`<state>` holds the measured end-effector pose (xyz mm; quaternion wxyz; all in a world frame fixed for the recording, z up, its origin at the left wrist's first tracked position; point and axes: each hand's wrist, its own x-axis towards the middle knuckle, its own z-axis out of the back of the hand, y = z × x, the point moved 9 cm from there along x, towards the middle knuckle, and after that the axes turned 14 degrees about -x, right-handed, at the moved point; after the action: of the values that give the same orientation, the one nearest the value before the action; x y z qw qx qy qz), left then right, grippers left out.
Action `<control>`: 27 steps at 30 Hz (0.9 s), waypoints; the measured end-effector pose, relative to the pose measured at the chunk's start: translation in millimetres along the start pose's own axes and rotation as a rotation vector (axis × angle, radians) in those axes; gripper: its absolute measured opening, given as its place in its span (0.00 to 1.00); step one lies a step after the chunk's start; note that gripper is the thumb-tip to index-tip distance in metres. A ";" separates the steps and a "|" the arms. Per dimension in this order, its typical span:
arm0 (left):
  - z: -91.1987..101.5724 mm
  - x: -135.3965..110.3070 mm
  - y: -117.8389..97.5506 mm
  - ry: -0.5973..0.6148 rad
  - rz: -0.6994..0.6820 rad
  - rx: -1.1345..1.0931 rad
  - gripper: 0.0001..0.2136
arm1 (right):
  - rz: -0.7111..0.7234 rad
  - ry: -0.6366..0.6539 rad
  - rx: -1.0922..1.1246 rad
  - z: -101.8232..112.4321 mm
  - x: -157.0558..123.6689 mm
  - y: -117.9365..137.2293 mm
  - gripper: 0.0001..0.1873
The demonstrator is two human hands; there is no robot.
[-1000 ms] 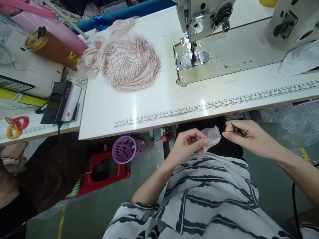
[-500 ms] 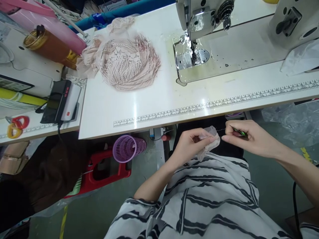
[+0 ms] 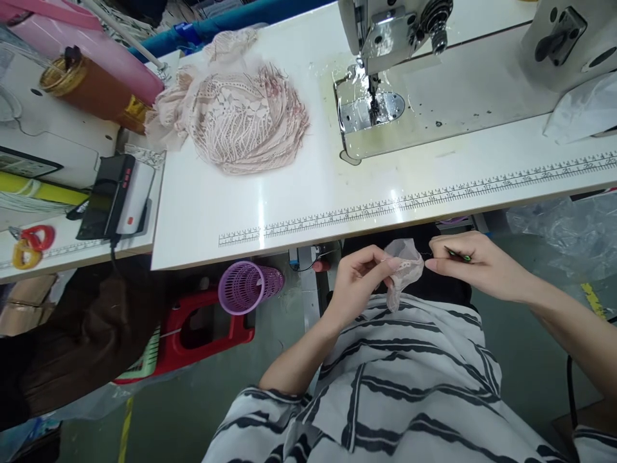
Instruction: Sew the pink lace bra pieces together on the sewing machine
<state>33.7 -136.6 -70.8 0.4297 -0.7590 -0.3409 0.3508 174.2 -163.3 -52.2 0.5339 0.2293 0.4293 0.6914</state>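
Observation:
Over my lap, my left hand [image 3: 362, 281] pinches a small piece of pale, sheer lace fabric [image 3: 405, 273] between thumb and fingers. A loose end of the fabric hangs below the grip. Close on its right, my right hand [image 3: 475, 267] is closed around a small green-and-black tool [image 3: 457, 255], mostly hidden in the palm. The right thumb and forefinger pinch together at the fabric's edge; anything thin between them is too small to make out. Both hands are just in front of the table's front edge.
On the white table [image 3: 193, 212] lie a heap of pale pink lace [image 3: 248, 122] and a sewing machine [image 3: 380, 38], with a printed ruler [image 3: 409, 204] along the front. Below are a purple basket [image 3: 241, 287] and red stool [image 3: 173, 350]. A person's dark sleeve [image 3: 96, 334] is at left.
My left hand has shifted slightly left and its fabric now spreads wider. My right hand has moved a little up and left, and less of the tool shows. The dark sleeve at left has shifted.

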 end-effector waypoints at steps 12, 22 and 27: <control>-21.4 1.3 12.8 0.121 0.085 0.073 0.11 | 0.023 -0.028 -0.041 2.7 2.5 7.5 0.23; -12.0 3.9 3.2 0.053 -0.017 0.226 0.13 | -0.022 -0.052 -0.096 3.1 -1.8 -1.2 0.21; -10.3 2.2 2.3 0.075 0.001 0.228 0.11 | -0.017 -0.081 -0.130 6.4 0.6 1.7 0.21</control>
<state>43.8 -140.0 -69.4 0.5255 -0.7179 -0.2819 0.3591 178.0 -160.6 -47.5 0.5702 0.2183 0.3636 0.7036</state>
